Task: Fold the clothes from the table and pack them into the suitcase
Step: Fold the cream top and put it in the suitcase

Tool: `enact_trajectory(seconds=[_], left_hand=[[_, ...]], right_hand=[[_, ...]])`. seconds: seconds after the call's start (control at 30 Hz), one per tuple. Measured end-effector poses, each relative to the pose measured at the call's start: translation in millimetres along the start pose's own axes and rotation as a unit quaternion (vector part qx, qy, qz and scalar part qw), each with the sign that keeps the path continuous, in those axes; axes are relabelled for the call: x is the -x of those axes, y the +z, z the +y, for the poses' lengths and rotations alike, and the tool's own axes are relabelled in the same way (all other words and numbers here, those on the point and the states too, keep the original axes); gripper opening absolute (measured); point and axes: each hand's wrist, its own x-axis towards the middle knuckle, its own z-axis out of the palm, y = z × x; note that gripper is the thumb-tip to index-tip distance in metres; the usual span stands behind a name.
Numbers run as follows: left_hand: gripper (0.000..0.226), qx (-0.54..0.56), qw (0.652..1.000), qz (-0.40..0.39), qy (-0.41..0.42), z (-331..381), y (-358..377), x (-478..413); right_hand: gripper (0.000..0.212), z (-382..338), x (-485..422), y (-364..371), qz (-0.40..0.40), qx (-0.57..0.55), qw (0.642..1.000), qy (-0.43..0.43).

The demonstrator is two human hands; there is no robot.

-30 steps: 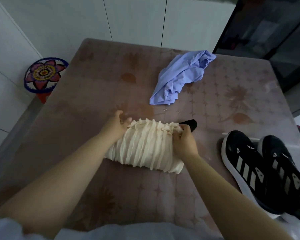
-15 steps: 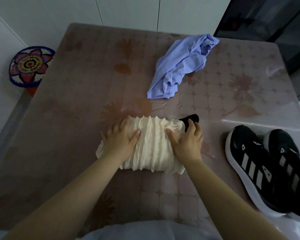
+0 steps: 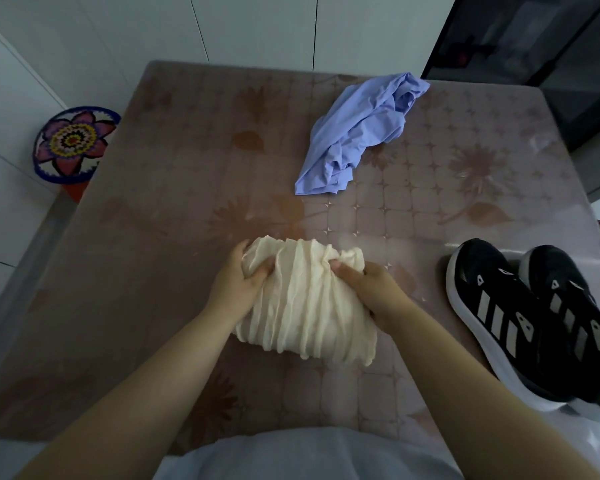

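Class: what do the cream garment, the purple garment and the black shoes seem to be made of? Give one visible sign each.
Cream garment: thin matt cloth, likely crinkle fabric; fine parallel ridges. Purple garment: smooth cloth, fibre unclear; limp folds. Black shoes: probably synthetic uppers, matt; white soles look rubbery or foam.

A cream pleated garment [image 3: 305, 299], folded into a bundle, is held near the table's [image 3: 153, 237] front edge; a crumpled lavender garment [image 3: 357, 133] is seen farther back.

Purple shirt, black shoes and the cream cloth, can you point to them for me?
purple shirt [image 3: 355, 133], head view, on its crumpled middle.
black shoes [image 3: 496, 311], head view, on the striped side of one shoe.
cream cloth [image 3: 309, 306], head view, on its pleated middle.
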Motion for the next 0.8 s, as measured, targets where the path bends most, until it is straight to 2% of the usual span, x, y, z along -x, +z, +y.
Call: enact_trajectory(seconds=[0.1,0.17,0.27,0.4,0.53,0.6,0.67,0.77,0.8], left_hand=[[0.057,-0.059,0.998,-0.002,-0.005,-7.7,7.3,8.4],[0.056,-0.128,0.992,0.011,-0.004,-17.1,10.4,12.9],[0.058,-0.152,0.988,0.023,-0.034,-18.9,10.8,14.6],[0.052,-0.057,0.996,-0.016,-0.060,-2.7,12.6,25.1],[0.056,-0.011,0.996,-0.074,-0.038,15.1,11.1,43.0],[0.045,0.011,0.993,-0.113,-0.036,19.2,14.2,47.5],[0.034,0.026,0.986,-0.149,-0.073,22.1,22.2,50.3],[0.047,0.021,0.977,-0.178,-0.113,37.2,41.6,54.8],[0.054,0.023,0.975,-0.187,-0.115,48.4,50.6,58.6]], right_hand=[[0.043,8.6,0.5,-3.9,0.103,0.112,0.988,-0.009],[0.054,14.5,3.1,-3.4,0.135,0.117,0.984,-0.017],[0.069,17.6,9.8,1.2,0.126,0.097,0.987,0.004],[0.082,21.6,20.8,6.0,0.063,0.070,0.993,0.066],[0.107,29.0,34.3,-5.8,-0.012,-0.037,0.992,0.117],[0.096,35.9,43.7,-15.7,-0.036,-0.088,0.987,0.127],[0.078,43.5,57.9,-28.6,-0.063,-0.132,0.980,0.134],[0.048,52.0,85.0,-55.2,-0.091,-0.222,0.962,0.131],[0.046,54.2,94.7,-66.7,-0.088,-0.247,0.957,0.122]])
